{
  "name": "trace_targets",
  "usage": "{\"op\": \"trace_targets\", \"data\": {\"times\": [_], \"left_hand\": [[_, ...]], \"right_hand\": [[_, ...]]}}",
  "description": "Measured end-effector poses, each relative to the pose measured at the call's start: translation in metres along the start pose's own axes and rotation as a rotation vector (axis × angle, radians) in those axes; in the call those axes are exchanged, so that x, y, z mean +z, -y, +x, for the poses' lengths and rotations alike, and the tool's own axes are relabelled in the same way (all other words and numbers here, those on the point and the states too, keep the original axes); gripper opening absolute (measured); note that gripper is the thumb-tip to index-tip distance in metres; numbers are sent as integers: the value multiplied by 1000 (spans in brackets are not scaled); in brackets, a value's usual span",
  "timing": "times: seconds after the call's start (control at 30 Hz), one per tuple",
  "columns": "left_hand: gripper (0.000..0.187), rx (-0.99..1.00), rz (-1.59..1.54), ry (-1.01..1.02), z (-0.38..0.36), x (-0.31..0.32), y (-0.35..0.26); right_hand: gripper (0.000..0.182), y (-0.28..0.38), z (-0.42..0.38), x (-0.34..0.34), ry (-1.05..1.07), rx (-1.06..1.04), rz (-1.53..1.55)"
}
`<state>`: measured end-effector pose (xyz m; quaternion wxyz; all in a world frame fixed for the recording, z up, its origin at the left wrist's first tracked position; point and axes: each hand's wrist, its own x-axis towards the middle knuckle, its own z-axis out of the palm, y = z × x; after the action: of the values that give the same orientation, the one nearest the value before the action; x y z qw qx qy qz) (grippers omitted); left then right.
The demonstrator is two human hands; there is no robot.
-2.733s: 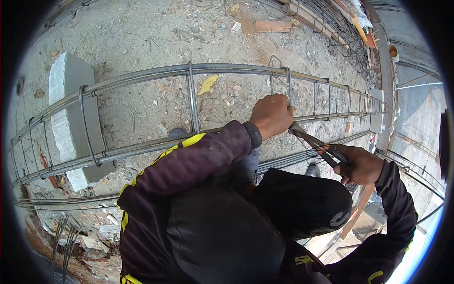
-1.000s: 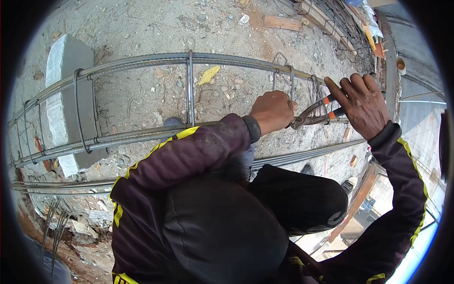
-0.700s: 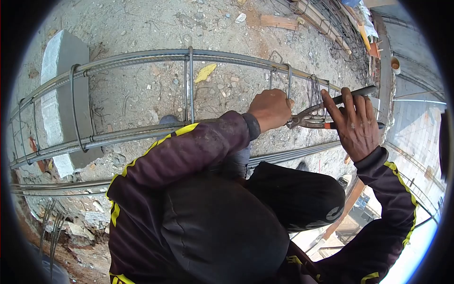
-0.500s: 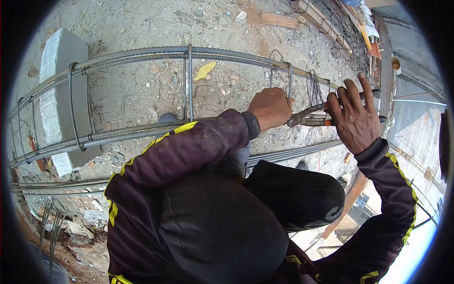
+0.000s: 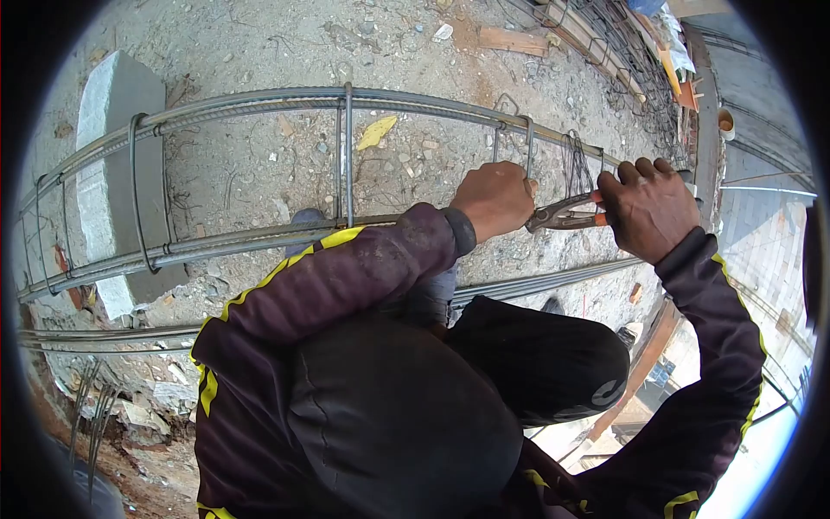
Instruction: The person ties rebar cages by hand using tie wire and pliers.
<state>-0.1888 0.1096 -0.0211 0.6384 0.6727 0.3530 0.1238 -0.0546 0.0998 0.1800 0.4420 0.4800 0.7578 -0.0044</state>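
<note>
My left hand (image 5: 492,201) is closed in a fist where the legs of a bent steel stirrup (image 5: 530,143) run down to the lower rebar (image 5: 233,246). Its fingertips are mostly hidden. Just right of it are the jaws of a pair of pincers (image 5: 560,214), dark metal with orange on the handles. My right hand (image 5: 650,208) is wrapped round those handles, knuckles up. The jaws point left and sit close to my left fist; what lies between them cannot be made out. A bundle of thin tie wire (image 5: 577,160) hangs on the upper rebar (image 5: 251,98) nearby.
A pale concrete block (image 5: 97,186) stands under the cage at the left. Further bars (image 5: 553,278) run beside my legs. On the rubble ground lie a yellow leaf (image 5: 377,131) and a wooden board (image 5: 513,41). A bucket (image 5: 725,124) is at the right.
The fingers of my right hand were stretched out over the pincers' handles; now they are curled round them. My left hand has stayed almost in place.
</note>
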Motion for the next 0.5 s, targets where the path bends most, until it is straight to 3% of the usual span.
{"op": "trace_targets", "data": {"times": [0.03,0.1,0.13,0.17,0.23,0.33,0.37,0.5], "left_hand": [[38,16,13,-5,-3,2,0],[38,20,27,-7,-4,3,0],[38,29,38,-7,-3,2,-2],[38,18,39,14,-3,2,-3],[38,-7,35,36,-3,-4,-6],[39,-60,41,69,-3,-8,-10],[39,-51,33,59,-4,-6,-9],[38,20,53,2,-2,0,-9]], "right_hand": [[12,8,-18,0,39,47,55],[18,18,-45,22,363,158,475],[23,25,-54,34,409,163,796],[26,30,-55,38,689,342,1085],[27,49,-61,45,751,558,1476],[28,91,-74,79,514,630,1542],[28,102,-79,94,340,557,1504],[28,137,-78,113,102,620,1489]]}}
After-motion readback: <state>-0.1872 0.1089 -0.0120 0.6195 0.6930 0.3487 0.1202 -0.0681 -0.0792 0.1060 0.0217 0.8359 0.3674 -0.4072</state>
